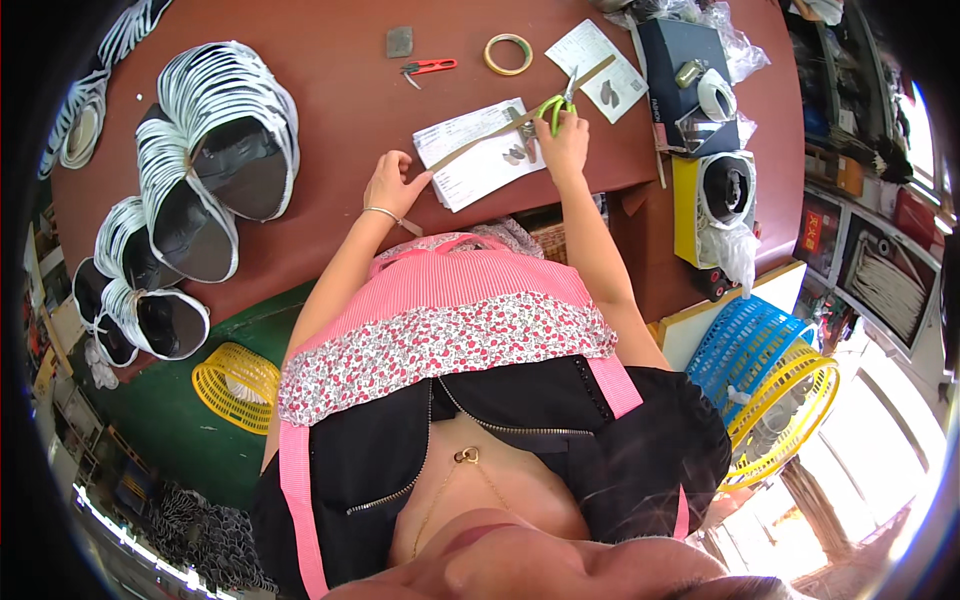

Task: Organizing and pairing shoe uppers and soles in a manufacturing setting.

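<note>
A: Left hand [393, 186] first — fingers curled, fingertips pressing the near end of a long tan strip [500, 125] onto the brown table [320, 110], close to its near edge. Not gripping, just pinning.

B: Right hand [565, 135]?

A: Closed through the loops of green-handled scissors [556, 105], blades pointing toward the far edge and meeting the strip around its middle. Strip runs diagonally from the left hand up toward the far right, lying over the printed papers.

B: Progress?

A: My read — cut is in hand, not finished; strip looks whole on both sides of the blades. Small dark cut pieces lie on the papers [478, 152], two or three on the near one and two on the far one, so some cutting looks done. Can't tell how much is left.

B: Counts, head view only?

A: One strip, two sheets of paper, one green scissors, one red-handled snips [428, 68] toward the far edge, one tape ring [508, 54] beside it, one small grey square [400, 41]. Stacked white-rimmed dark shoe parts [215, 150] at the left edge — several bundles, too many to count. Right edge: dark box, yellow box with a white-wrapped item. Off the table, one yellow basket [235, 385] left, blue and yellow baskets [765, 375] right.
</note>
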Action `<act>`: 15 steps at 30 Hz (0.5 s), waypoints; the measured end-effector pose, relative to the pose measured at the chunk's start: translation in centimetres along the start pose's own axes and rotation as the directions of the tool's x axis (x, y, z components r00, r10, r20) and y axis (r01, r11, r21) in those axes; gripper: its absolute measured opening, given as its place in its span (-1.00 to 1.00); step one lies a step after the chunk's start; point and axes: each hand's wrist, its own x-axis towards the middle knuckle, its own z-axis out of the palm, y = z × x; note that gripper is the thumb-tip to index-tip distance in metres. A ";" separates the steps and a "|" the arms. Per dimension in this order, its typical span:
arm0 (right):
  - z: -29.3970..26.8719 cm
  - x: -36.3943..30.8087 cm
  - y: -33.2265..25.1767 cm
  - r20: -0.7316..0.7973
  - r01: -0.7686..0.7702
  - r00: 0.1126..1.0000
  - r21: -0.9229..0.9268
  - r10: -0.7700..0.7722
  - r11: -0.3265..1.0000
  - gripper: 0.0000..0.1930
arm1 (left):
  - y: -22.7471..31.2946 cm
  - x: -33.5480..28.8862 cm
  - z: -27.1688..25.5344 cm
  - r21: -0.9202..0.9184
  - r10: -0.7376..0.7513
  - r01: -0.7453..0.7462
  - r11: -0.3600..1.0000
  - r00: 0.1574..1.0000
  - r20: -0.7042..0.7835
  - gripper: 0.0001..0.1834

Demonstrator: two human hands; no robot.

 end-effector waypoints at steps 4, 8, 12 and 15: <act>-0.5 0.4 -1.2 0.019 -0.212 0.977 0.125 0.211 0.969 -0.33 | 0.4 -0.4 1.9 0.247 -0.289 0.215 0.945 0.902 0.321 -0.64; 1.0 2.5 2.9 0.090 -0.374 0.928 0.212 0.362 0.903 -0.39 | 1.7 -1.3 2.5 0.210 -0.134 0.090 0.974 0.969 0.209 -0.75; -0.9 1.3 4.3 0.021 -0.193 0.981 0.255 0.194 0.948 -0.55 | 1.7 -1.5 1.3 0.092 -0.093 0.081 0.992 0.986 0.136 -0.77; -3.2 -0.6 6.1 -0.041 -0.028 0.999 0.164 0.035 0.986 -0.59 | -1.3 -1.4 0.9 -0.114 -0.208 0.211 0.971 0.978 0.033 -0.81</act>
